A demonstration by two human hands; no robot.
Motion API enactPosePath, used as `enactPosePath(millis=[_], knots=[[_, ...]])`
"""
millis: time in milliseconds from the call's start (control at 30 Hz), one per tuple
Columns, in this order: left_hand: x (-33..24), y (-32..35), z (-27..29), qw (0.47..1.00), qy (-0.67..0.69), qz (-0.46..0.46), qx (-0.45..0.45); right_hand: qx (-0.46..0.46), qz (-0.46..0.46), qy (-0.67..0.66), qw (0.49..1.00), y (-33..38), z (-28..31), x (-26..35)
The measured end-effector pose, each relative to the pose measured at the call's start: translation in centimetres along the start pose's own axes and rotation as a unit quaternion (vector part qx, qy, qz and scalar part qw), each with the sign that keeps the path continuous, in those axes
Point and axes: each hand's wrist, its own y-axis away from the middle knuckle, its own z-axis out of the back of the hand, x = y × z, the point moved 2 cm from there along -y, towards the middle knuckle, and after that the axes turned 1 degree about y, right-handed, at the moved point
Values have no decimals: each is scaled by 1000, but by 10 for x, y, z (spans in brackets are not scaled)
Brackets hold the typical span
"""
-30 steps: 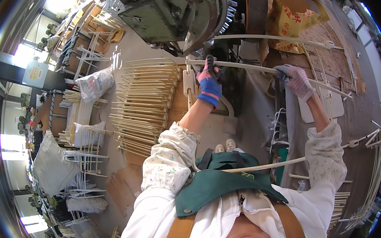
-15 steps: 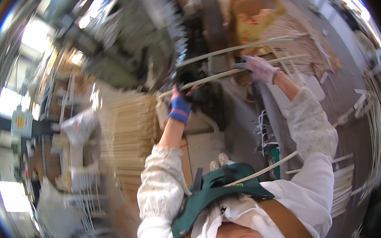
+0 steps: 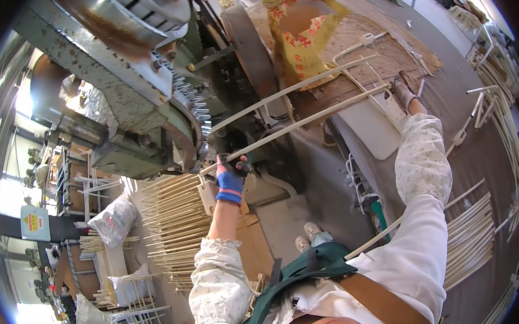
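My left hand (image 3: pixel 231 173), in a blue glove with pink and dark parts, is closed round the near rail of a cream metal tube frame (image 3: pixel 299 122). Two long rails of this frame slant from the machine up to the right, above the table. My right hand (image 3: pixel 404 93), gloved, is at the far right end of the near rail. Its fingers are partly hidden, so its grip is unclear. Just left of the frame stands a big green press machine (image 3: pixel 148 98) with a coil spring (image 3: pixel 194 105) beside the rails.
A torn yellow sack (image 3: pixel 302 49) lies on the brown worktable (image 3: pixel 368 24). A stack of cream tubes (image 3: pixel 172 222) lies at left, and more tubes (image 3: pixel 469 245) at right. A white panel (image 3: pixel 365 131) sits under the frame's right end. A plastic bag (image 3: pixel 113 219) stands farther left.
My right hand has moved right along the near rail to its end. My left hand has shifted slightly down and left, still on the rail. The view has turned, showing more of the machine.
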Motion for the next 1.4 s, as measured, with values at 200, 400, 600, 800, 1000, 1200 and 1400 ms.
enactPosePath(millis=[200,400,600,800,1000,1200,1400], knots=[[1,-4,9,995,-13,62,71,-26,196,79,977,109,55,27],[13,-11,2,996,15,35,78,-65,253,321,910,164,122,8],[-23,102,27,943,-293,-119,101,-205,89,175,959,215,85,43],[-11,250,129,987,-155,-1,30,-174,112,293,933,186,125,68],[2,271,101,997,-69,34,13,-219,60,392,892,93,143,127],[7,269,109,998,-58,27,20,-239,38,442,864,62,164,121],[11,267,97,997,-75,28,-3,-255,68,291,919,41,145,111]])
